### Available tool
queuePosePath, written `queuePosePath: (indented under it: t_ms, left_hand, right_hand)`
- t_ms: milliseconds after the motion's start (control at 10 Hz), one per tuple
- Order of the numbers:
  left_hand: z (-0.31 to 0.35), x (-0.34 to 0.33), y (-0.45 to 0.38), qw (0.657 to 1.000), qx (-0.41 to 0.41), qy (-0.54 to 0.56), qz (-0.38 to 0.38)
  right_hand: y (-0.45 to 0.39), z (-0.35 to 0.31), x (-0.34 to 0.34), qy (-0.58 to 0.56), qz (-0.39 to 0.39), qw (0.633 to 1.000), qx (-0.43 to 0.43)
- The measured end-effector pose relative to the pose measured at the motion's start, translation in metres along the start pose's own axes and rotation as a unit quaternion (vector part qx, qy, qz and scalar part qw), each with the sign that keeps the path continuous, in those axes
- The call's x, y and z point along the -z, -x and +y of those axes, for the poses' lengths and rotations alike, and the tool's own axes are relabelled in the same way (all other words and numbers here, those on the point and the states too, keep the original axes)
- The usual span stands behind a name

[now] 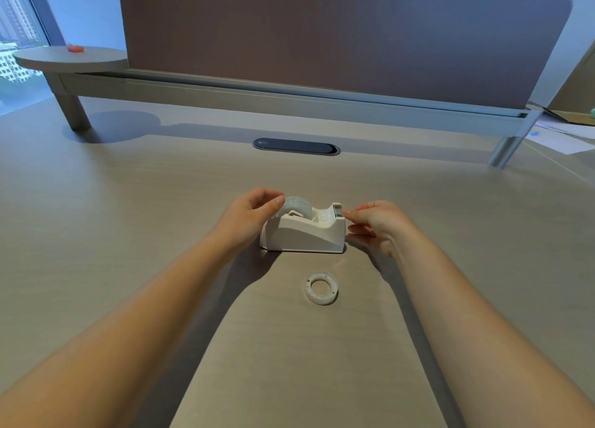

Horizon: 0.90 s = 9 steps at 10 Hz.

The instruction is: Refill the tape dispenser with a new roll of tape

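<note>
Left hand (254,210) at rear end of tape dispenser (302,233), fingers loosely curled, thumb tip touching the roll of tape (297,206) seated in the cradle; not closed around it. Right hand (375,225) at the cutter (337,209) end, thumb and forefinger pinched together just beside the blade. Free tape end probably held in that pinch, but strip too thin and clear to confirm; cannot tell.

Dispenser resting on worktop (128,218), centred between both hands. Long axis running left to right: roll end toward left hand, cutter end toward right hand. Empty core ring (321,288) lying flat on worktop, nearer the body than the dispenser, apart from it, touched by neither hand.

Judgement: new roll already in place, old core set aside, task near its end. Remaining step likely drawing tape along the long axis from roll to cutter and pressing it down on the blade. Right hand nearer the cutter, so better placed for that; left hand nearer the roll, placed to steady it or let it turn.

Risk: slack tape sticking to itself short of the blade.
</note>
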<state>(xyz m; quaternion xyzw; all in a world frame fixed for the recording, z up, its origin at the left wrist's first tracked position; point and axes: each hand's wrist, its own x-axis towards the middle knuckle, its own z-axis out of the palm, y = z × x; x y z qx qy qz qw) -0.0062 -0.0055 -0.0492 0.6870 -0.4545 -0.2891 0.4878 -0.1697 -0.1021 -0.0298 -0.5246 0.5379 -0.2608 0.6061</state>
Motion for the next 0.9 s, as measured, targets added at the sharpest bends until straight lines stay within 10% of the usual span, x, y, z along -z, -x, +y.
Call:
queuePosePath:
  t_ms: [500, 700, 900]
  left_hand:
    - [0.0, -0.008, 0.002, 1.0, 0.011, -0.007, 0.015]
    - [0.027, 0.005, 0.03, 0.997, -0.012, -0.057, 0.059]
    - [0.041, 0.027, 0.163, 0.989, -0.065, 0.089, -0.101]
  right_hand:
    - [-0.008, 0.023, -0.002, -0.019, 0.016, 1.0, 0.013]
    - [0.04, 0.011, 0.012, 0.116, 0.15, 0.963, 0.191]
    - [0.188, 0.047, 0.03, 0.102, -0.059, 0.959, 0.259]
